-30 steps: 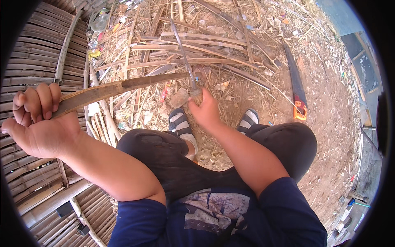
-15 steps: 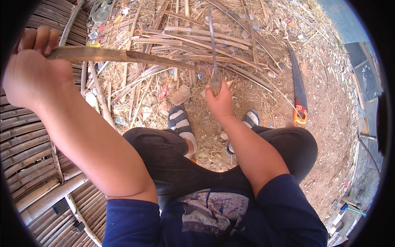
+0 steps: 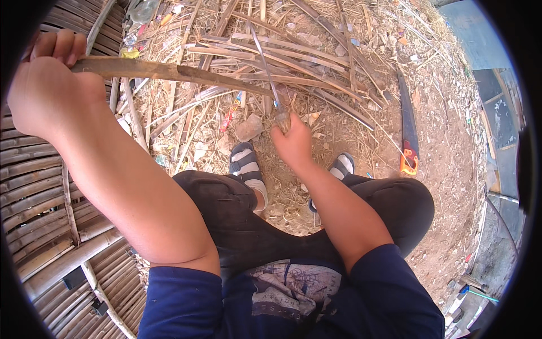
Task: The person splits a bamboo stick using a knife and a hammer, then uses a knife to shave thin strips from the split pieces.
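Raised at the far left, my left hand [image 3: 56, 90] is closed round one end of a long bamboo strip [image 3: 152, 70]. The strip slopes down to the right, and its other end meets the base of a knife blade. My right hand [image 3: 293, 141] grips the handle of that long, narrow-bladed knife [image 3: 263, 56] in front of my knees. The blade points away from me and leans a little left. Whether its edge has entered the bamboo I cannot tell.
A heap of split bamboo strips [image 3: 316, 65] lies ahead on straw-littered ground. To the right rests a handsaw [image 3: 407, 121] with an orange and red handle. A slatted bamboo wall [image 3: 34, 186] runs along my left. A stone [image 3: 248, 129] sits beyond my left sandal [image 3: 245, 161].
My right hand has shifted slightly left, and the knife blade has swung from nearly upright to leaning left. The bamboo strip stays in my left hand, almost in the same place.
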Demonstrator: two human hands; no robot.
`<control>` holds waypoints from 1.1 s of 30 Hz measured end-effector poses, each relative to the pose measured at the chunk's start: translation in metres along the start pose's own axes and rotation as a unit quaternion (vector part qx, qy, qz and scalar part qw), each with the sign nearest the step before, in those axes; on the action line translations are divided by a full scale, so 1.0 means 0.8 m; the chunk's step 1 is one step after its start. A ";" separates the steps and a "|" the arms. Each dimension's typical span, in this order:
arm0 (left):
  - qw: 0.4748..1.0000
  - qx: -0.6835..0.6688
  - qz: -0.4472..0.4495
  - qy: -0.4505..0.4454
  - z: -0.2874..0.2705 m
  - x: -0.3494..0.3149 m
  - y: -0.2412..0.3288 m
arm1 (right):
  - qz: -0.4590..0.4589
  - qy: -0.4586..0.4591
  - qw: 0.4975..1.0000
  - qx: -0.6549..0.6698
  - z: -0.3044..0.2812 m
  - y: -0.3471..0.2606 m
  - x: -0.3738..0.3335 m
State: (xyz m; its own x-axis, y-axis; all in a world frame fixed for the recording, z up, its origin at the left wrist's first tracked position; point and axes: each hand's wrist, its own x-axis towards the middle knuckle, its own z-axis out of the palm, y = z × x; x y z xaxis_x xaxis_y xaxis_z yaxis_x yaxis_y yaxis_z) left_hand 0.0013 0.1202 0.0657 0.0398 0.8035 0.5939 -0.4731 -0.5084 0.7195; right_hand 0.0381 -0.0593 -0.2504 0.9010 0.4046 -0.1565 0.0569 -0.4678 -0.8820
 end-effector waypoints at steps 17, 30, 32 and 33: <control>1.000 -0.013 -0.002 -0.008 -0.018 0.022 -0.019 | 0.093 -0.030 0.995 -0.017 -0.006 0.028 0.004; 0.998 0.054 -0.003 0.029 -0.019 0.017 -0.013 | 0.093 -0.093 0.976 -0.172 0.014 0.113 -0.015; 0.999 0.046 -0.001 0.026 -0.024 0.018 -0.013 | 0.101 -0.101 0.982 -0.124 0.010 0.109 -0.011; 0.999 0.041 0.000 0.024 -0.025 0.018 -0.013 | 0.119 -0.103 0.984 -0.088 0.007 0.103 -0.010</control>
State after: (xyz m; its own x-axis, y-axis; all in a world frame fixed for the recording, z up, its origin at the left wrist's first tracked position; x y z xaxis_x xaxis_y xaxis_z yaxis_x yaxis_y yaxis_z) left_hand -0.0106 0.1431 0.0592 -0.0030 0.8169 0.5768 -0.3999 -0.5296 0.7480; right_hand 0.0330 -0.0971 -0.3244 0.7929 0.4084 -0.4524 -0.0558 -0.6905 -0.7212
